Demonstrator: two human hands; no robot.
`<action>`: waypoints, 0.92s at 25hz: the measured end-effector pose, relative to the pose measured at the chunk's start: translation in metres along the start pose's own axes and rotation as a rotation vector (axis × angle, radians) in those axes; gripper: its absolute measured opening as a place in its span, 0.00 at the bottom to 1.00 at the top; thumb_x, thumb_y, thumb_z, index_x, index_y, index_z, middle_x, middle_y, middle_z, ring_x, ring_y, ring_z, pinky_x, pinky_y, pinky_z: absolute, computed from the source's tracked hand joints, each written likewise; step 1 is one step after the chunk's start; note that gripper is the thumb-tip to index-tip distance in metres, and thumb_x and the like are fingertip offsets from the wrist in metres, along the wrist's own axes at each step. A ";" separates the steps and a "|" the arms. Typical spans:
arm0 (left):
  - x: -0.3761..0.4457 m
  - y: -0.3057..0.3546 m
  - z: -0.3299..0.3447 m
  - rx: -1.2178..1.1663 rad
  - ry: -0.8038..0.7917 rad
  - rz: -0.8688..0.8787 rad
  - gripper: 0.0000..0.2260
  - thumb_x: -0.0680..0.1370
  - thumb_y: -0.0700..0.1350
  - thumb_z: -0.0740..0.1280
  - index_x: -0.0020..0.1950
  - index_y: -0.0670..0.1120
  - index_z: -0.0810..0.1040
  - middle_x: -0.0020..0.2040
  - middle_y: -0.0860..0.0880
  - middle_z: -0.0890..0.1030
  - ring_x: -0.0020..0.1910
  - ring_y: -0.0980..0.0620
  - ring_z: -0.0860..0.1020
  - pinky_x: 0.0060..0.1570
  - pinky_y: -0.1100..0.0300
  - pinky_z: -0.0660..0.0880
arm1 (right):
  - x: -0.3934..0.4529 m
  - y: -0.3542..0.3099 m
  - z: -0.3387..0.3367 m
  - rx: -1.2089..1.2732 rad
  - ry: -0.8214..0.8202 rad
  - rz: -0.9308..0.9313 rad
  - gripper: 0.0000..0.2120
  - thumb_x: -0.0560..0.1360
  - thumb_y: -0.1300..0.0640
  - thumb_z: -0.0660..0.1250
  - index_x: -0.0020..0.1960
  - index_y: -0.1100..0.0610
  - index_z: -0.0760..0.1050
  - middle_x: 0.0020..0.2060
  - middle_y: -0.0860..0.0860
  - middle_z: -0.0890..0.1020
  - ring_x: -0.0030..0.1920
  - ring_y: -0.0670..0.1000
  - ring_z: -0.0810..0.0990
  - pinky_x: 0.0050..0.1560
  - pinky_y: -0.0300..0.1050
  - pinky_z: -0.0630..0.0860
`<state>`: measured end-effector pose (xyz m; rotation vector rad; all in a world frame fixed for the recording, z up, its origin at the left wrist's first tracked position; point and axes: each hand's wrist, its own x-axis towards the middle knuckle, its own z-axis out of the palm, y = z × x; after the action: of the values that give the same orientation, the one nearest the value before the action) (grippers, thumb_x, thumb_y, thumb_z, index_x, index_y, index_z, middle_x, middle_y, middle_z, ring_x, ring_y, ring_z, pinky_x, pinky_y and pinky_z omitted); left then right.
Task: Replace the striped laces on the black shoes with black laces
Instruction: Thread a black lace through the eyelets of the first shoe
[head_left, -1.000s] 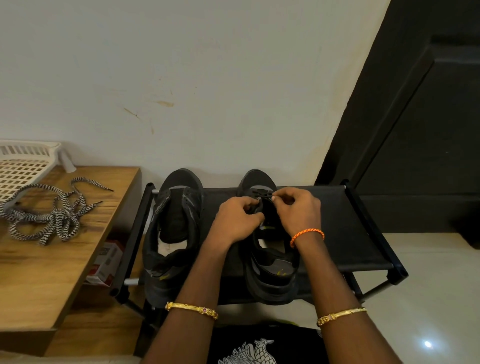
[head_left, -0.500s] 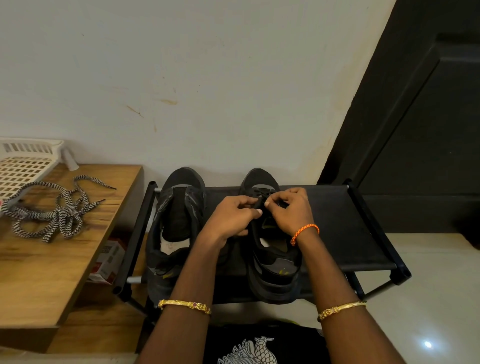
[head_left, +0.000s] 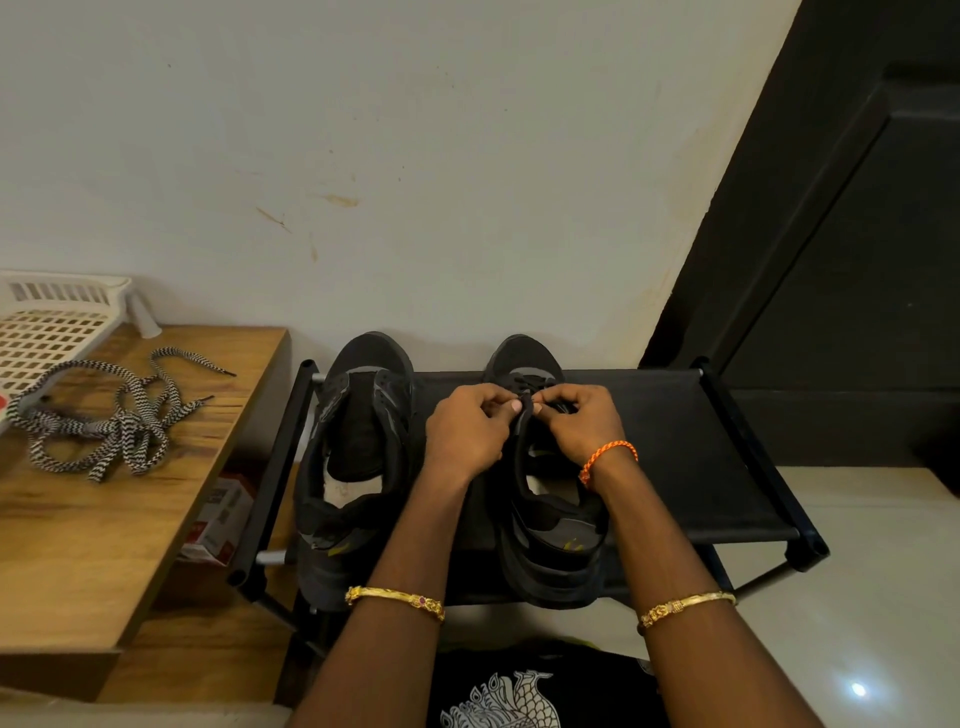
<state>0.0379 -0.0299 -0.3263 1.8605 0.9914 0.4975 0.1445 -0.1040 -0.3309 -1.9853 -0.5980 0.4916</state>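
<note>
White plastic basket (head_left: 47, 332) sits at far left on the wooden table (head_left: 104, 519), against the wall. Striped laces (head_left: 104, 421) lie in a loose tangle on the table just beside the basket, off the shoes. Red-and-white box (head_left: 221, 514) sits low in the gap between table and shoe rack (head_left: 727, 467). Rack has a black fabric top; both black shoes stand on it, toes to the wall. Left shoe (head_left: 358, 467) has no lace showing, tongue loose, well apart from either hand. Right shoe (head_left: 545, 519) is being worked on: left hand (head_left: 467, 436) and right hand (head_left: 582, 431) are close together over its tongue near the toe, fingers curled and pinching a black lace (head_left: 524, 387) at the lower eyelets. Can't tell which eyelet. Gold bangles on both forearms, orange thread band on the right wrist. Black door (head_left: 857, 260) at far right.
</note>
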 end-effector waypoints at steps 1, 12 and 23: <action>0.000 0.001 0.002 0.055 0.048 0.036 0.06 0.77 0.49 0.67 0.51 0.51 0.82 0.44 0.50 0.84 0.41 0.50 0.82 0.46 0.52 0.80 | -0.001 0.000 0.000 0.008 0.011 -0.007 0.03 0.71 0.59 0.73 0.42 0.52 0.83 0.50 0.54 0.82 0.55 0.55 0.79 0.57 0.55 0.76; 0.000 0.006 -0.009 -0.418 0.391 0.000 0.06 0.80 0.42 0.60 0.44 0.49 0.70 0.43 0.49 0.80 0.43 0.52 0.81 0.40 0.62 0.74 | -0.017 0.002 -0.020 -0.069 0.084 0.027 0.17 0.68 0.68 0.70 0.50 0.52 0.70 0.58 0.57 0.68 0.59 0.59 0.73 0.62 0.52 0.72; -0.009 0.003 -0.013 -0.245 0.170 0.020 0.04 0.79 0.45 0.64 0.51 0.50 0.77 0.36 0.52 0.76 0.30 0.59 0.74 0.33 0.62 0.73 | -0.019 0.005 -0.021 -0.043 0.050 0.085 0.11 0.70 0.67 0.67 0.45 0.54 0.72 0.36 0.47 0.73 0.36 0.43 0.72 0.30 0.33 0.66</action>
<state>0.0246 -0.0301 -0.3170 1.6304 0.9762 0.7648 0.1421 -0.1324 -0.3239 -2.0639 -0.4991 0.4831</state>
